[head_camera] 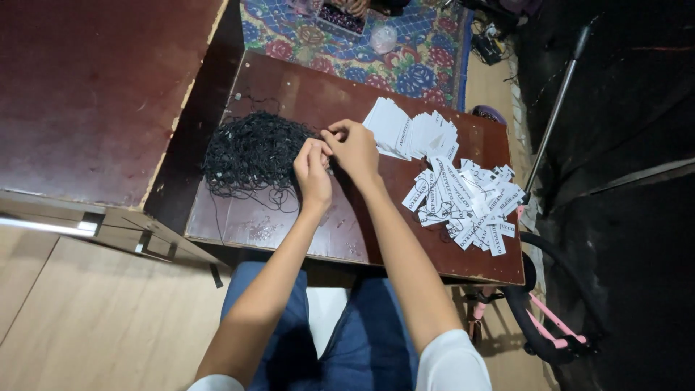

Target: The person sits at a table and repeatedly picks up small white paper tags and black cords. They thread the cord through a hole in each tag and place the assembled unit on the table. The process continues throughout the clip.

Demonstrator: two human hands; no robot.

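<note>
Both forearms are reaching over the low brown table (289, 232). The left hand (313, 170) and right hand (355, 148) are meeting, fingertips pinching together on a thin black string at the edge of the black string pile (250, 152). Just right, scattered white paper tags (467, 203) are lying; beyond, a neat tag stack (409, 130).

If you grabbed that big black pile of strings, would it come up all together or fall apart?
The black string pile would probably come up as a floppy clump, since the thin loops look tangled together. Loose strands trail off its near edge, so some would likely dangle or drag. It looks light and airy. Both the left hand and right hand pinch at its edge.
</note>
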